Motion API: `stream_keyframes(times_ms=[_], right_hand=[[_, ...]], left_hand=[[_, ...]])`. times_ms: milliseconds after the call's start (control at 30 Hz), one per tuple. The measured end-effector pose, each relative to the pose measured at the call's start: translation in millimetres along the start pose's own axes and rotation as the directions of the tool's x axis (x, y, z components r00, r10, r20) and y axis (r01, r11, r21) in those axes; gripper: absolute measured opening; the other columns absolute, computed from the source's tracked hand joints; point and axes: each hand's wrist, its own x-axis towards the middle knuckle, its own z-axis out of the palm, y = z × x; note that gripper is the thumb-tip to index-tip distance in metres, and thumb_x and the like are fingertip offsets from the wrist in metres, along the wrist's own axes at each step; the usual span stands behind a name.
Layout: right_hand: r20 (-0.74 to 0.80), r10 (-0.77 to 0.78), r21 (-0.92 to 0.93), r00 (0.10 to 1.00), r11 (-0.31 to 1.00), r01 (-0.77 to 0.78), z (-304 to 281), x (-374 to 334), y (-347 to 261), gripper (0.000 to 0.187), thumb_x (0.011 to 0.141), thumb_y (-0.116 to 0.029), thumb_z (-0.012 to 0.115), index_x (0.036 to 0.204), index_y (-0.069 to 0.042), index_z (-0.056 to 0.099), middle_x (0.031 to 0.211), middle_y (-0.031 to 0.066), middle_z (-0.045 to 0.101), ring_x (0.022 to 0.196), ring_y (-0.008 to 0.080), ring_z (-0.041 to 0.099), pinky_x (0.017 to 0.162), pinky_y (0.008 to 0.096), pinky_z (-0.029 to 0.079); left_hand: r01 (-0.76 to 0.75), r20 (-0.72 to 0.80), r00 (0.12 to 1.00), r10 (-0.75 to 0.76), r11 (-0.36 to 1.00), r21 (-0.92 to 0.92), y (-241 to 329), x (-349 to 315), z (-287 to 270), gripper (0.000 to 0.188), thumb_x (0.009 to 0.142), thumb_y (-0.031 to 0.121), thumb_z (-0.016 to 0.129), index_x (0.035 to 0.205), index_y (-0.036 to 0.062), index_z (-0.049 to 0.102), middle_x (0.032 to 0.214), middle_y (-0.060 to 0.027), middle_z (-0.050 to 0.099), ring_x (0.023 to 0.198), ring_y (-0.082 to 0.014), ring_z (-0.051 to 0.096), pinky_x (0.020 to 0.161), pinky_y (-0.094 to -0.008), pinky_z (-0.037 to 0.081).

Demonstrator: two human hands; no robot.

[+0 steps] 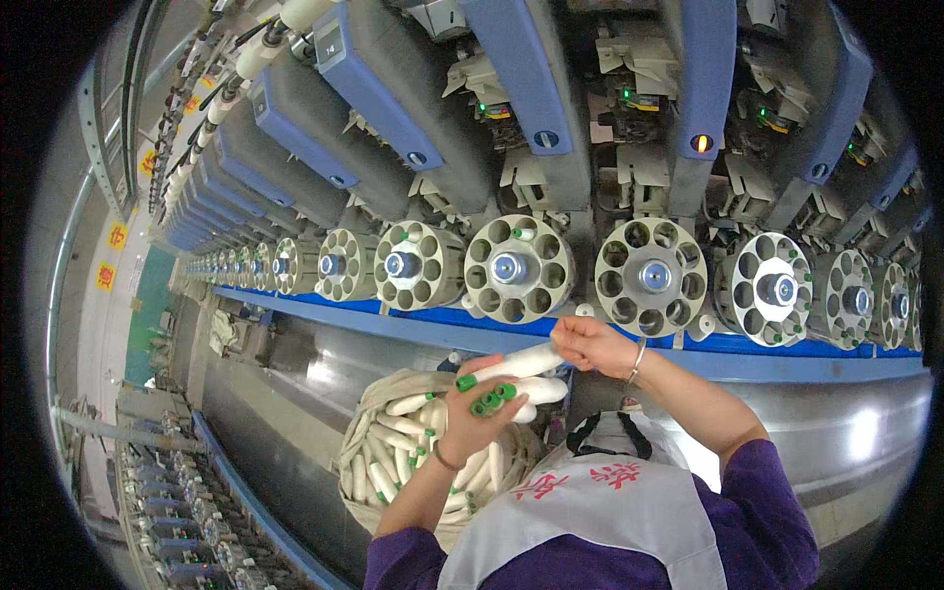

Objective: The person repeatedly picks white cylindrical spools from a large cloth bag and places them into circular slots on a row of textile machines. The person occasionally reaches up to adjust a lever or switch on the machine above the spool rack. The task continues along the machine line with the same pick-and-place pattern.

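My left hand [477, 411] is wrapped round several white yarn bobbins [539, 389] with green tube ends, bunched over an open cloth sack. Across the top of the bunch lies one more yarn bobbin [513, 366], its green end toward the left. At that bobbin's far tip, the fingers of my right hand [595, 346] are pinched together; whether they also hold a loose thread is too small to tell. The cloth sack [352, 418], below and left of my hands, is full of similar bobbins [398, 447].
A row of round bobbin magazines [518, 268] runs along the winding machine before me; some pockets hold bobbins. Below them passes a blue rail [442, 329]. Blue machine heads [531, 88] rise behind. Another machine row [182, 521] stands at the lower left, beyond the aisle floor [265, 433].
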Motion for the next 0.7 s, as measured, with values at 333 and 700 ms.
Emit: stream_keyframes(times_ms=[333, 700], right_hand=[[0.12, -0.305, -0.964, 0.945, 0.192, 0.185, -7.2, -29.4, -29.9, 0.028, 0.087, -0.014, 0.057, 0.112, -0.002, 0.063, 0.095, 0.0191, 0.067, 0.084, 0.0347, 0.064, 0.075, 0.0412, 0.052], [-0.422, -0.47, -0.677, 0.775, 0.732, 0.075, -149.5, -73.2, -79.8, 0.016, 0.092, -0.011, 0.056, 0.092, 0.002, 0.065, 0.08, 0.0041, 0.065, 0.074, 0.0081, 0.056, 0.067, 0.0257, 0.047]], left_hand=[[-0.108, 0.102, 0.989, 0.109, 0.994, -0.013, 15.3, 39.8, 38.7, 0.027, 0.068, 0.015, 0.082, 0.09, 0.005, 0.071, 0.108, -0.0173, 0.062, 0.096, -0.029, 0.062, 0.083, -0.0363, 0.05], [0.233, 0.165, 0.97, -0.177, 0.87, -0.434, -19.6, 159.1, 219.7, 0.027, 0.078, 0.018, 0.076, 0.095, -0.0013, 0.067, 0.113, -0.0098, 0.06, 0.094, -0.0148, 0.06, 0.082, -0.0281, 0.048]])
